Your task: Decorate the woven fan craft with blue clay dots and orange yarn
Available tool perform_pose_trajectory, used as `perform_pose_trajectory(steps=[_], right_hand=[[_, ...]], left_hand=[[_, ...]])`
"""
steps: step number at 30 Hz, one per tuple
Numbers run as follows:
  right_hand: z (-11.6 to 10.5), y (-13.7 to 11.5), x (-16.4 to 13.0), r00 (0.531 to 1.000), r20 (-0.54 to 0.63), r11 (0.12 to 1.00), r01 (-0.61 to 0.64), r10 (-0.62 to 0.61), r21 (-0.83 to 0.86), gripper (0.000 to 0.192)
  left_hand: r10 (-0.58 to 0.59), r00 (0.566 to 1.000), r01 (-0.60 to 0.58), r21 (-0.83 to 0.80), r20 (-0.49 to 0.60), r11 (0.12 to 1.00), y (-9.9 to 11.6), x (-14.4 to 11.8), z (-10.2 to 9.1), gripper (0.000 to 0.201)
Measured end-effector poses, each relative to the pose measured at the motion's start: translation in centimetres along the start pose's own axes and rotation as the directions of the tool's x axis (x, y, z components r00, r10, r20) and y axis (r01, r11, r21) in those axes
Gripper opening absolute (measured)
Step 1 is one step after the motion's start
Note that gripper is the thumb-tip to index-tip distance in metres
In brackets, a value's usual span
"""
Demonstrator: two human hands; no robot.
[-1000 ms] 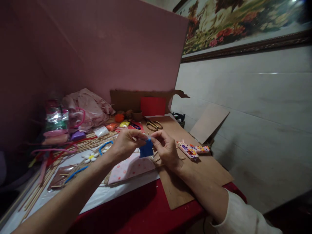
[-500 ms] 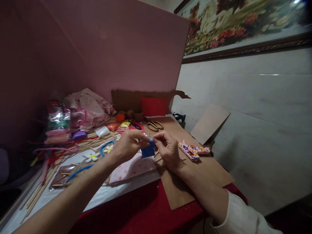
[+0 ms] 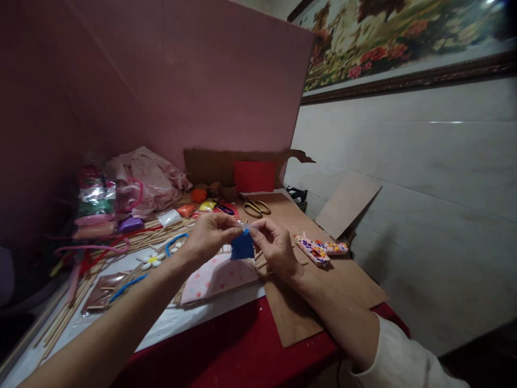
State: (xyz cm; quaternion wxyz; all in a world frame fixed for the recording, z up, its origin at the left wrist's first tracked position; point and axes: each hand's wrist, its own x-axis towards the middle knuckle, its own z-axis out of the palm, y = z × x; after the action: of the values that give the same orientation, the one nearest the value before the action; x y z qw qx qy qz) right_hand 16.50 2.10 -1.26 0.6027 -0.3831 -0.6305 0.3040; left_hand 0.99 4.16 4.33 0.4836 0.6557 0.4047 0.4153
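My left hand (image 3: 210,237) and my right hand (image 3: 274,248) meet above the table, and both pinch the top edge of a small blue packet (image 3: 243,247) that hangs between them. Under the hands lies a pink spotted sheet (image 3: 214,277) with thin wooden sticks (image 3: 262,262) beside it. What my fingertips do at the packet's top is too small to tell.
A brown cardboard sheet (image 3: 323,280) covers the red table's right side, with flower-patterned pieces (image 3: 317,249) on it. Gold scissors (image 3: 255,207), a red card (image 3: 254,176), clay lumps (image 3: 197,195), white flowers (image 3: 152,260), pipe cleaners (image 3: 91,249) and a pink bag (image 3: 147,178) crowd the back and left.
The blue packet dipped slightly between my hands and came back up. Both hands stay pinched on its top edge in nearly the same place.
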Motion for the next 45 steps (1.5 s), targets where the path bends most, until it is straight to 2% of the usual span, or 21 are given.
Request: perform_pose_trajectory(steps=[11, 17, 25, 32, 37, 45], right_hand=[[-0.1, -0.3, 0.1, 0.997, 0.037, 0.990, -0.065, 0.061, 0.126, 0.020], [-0.1, -0.6, 0.1, 0.995, 0.044, 0.982, -0.098, 0.092, 0.164, 0.021], [0.1, -0.5, 0.3, 0.984, 0.151, 0.971, -0.122, 0.092, 0.205, 0.022], [0.1, -0.5, 0.2, 0.984, 0.156, 0.978, -0.108, 0.081, 0.176, 0.021], [0.0, -0.6, 0.2, 0.990, 0.112, 0.979, -0.108, 0.090, 0.170, 0.021], [0.0, -0.7, 0.2, 0.992, 0.080, 0.975, -0.110, 0.096, 0.194, 0.020]], left_hand=[[0.035, 0.999, -0.035, 0.003, 0.030, 0.999, -0.2, 0.0, -0.2, 0.014], [-0.035, 0.996, 0.040, -0.055, 0.084, 0.998, -0.8, 0.4, -0.6, 0.019], [-0.048, 0.990, 0.058, -0.073, 0.131, 0.996, -0.8, 0.3, -0.8, 0.023], [-0.053, 0.991, 0.062, -0.071, 0.120, 0.996, -0.5, 0.2, -0.6, 0.021], [-0.028, 0.994, 0.032, -0.035, 0.110, 0.999, -0.5, 0.2, -0.6, 0.019], [-0.049, 0.981, 0.063, -0.071, 0.190, 0.995, -0.7, 0.2, -0.7, 0.027]])
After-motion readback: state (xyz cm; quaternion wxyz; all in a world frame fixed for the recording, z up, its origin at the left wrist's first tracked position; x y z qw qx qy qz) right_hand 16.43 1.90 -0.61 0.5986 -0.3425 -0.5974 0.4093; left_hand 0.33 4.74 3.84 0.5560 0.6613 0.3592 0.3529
